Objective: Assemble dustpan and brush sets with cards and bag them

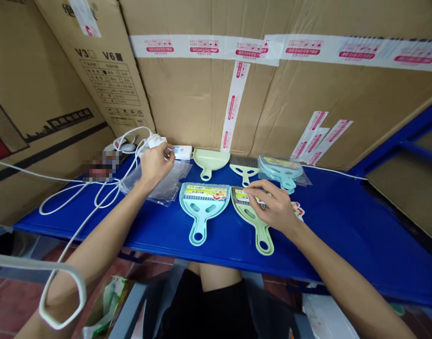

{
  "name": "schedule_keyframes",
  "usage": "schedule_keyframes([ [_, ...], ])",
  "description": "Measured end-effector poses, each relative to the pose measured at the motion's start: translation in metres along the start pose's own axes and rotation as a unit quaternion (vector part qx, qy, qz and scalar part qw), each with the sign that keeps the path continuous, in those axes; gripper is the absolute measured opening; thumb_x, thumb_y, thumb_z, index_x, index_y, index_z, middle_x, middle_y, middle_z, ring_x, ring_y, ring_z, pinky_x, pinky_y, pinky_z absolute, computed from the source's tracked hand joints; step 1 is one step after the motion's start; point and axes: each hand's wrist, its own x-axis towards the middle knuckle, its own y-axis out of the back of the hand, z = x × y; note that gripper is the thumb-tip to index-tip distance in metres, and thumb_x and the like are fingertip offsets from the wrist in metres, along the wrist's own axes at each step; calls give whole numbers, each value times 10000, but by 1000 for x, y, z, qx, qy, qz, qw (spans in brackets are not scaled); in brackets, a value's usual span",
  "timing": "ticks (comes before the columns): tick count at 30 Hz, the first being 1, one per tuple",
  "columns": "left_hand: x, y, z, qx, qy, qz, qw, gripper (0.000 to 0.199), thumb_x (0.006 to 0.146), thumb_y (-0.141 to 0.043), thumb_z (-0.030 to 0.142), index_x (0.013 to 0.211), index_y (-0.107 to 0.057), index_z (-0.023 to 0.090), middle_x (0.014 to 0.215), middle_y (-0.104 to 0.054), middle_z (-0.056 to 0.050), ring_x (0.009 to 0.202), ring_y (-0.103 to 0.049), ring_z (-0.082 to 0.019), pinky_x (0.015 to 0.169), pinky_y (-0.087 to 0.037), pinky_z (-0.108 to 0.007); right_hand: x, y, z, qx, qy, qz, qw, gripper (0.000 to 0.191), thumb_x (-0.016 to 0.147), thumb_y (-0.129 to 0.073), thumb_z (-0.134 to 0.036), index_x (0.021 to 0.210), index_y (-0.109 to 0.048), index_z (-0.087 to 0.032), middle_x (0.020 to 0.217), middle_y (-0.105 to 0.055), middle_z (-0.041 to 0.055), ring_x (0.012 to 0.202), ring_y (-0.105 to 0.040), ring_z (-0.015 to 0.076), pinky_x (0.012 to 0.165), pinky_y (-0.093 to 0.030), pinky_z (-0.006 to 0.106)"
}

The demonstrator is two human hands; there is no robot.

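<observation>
My left hand (158, 162) hovers at the clear plastic bags (168, 186), its fingers curled closed; what they hold, if anything, is hidden. My right hand (274, 205) lies over a green dustpan and brush set (260, 230), fingers partly stretched, fingertips at its paper label (241, 196). Beside it on the left lies a light blue dustpan and brush set (200, 212) with a label across its bristles. A colourful flowered card (298, 210) shows from behind my right hand.
Behind lie a green dustpan (210, 160), a green brush (244, 172) and a bagged blue set (281, 169). White cable (106, 197) loops across the left of the blue table (353, 226). Large cardboard boxes (187, 99) wall the back and left. A white box (183, 152) stands by my left hand.
</observation>
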Motion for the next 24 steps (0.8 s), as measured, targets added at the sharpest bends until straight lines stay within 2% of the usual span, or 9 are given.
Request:
schedule_keyframes([
  [3, 0, 2, -5, 105, 41, -87, 990, 443, 975, -569, 383, 1339, -672, 155, 1177, -796, -192, 1170, -735, -426, 977, -559, -533, -2, -2, 2, -2, -12, -14, 1000, 208, 977, -614, -79, 1087, -741, -202, 1057, -777, 94, 874, -758, 183, 667, -573, 283],
  [6, -1, 1, -16, 203, 97, -217, 950, 665, 946, -629, 533, 1402, -616, 50, 1354, -679, -352, 1293, -646, -540, 1002, -540, -608, -2, -2, 3, 5, -16, -27, 999, 190, 991, -607, -91, 1068, -748, -192, 1035, -774, 89, 881, -762, 179, 638, -555, 271],
  [8, 0, -2, -24, 226, 120, -261, 931, 778, 907, -671, 613, 1415, -599, 29, 1408, -625, -393, 1339, -607, -562, 1024, -532, -612, -2, -2, 2, 8, -15, -34, 999, 186, 997, -599, -92, 1054, -750, -186, 1018, -772, 86, 878, -760, 174, 626, -544, 265],
  [13, 4, -8, -35, 219, 125, -272, 929, 988, 755, -720, 828, 1364, -622, 56, 1389, -620, -419, 1334, -595, -590, 978, -553, -615, -2, -2, 2, 17, -19, -43, 999, 194, 1002, -587, -97, 1048, -750, -192, 1014, -780, 82, 854, -752, 163, 627, -539, 258],
  [16, 6, -8, -36, 209, 126, -279, 929, 1021, 754, -692, 860, 1362, -610, 43, 1363, -632, -421, 1282, -644, -555, 977, -563, -590, -4, -4, 3, 15, -22, -44, 999, 194, 998, -594, -99, 1054, -752, -197, 1017, -780, 80, 868, -753, 171, 641, -547, 266],
  [20, 6, -5, -37, 207, 106, -271, 934, 942, 796, -747, 739, 1391, -582, 27, 1305, -673, -392, 1233, -692, -509, 999, -572, -552, -6, -8, 4, 25, -37, -63, 997, 180, 998, -609, -114, 1068, -753, -197, 1054, -767, 86, 891, -751, 186, 675, -575, 291],
  [24, 4, 0, -35, 209, 73, -181, 958, 676, 877, -738, 428, 1429, -550, 84, 1213, -733, -325, 1162, -726, -488, 939, -593, -555, -6, -10, 4, 41, -57, -93, 993, 234, 995, -652, -178, 1208, -745, -201, 1115, -750, 108, 973, -730, 244, 845, -621, 409],
])
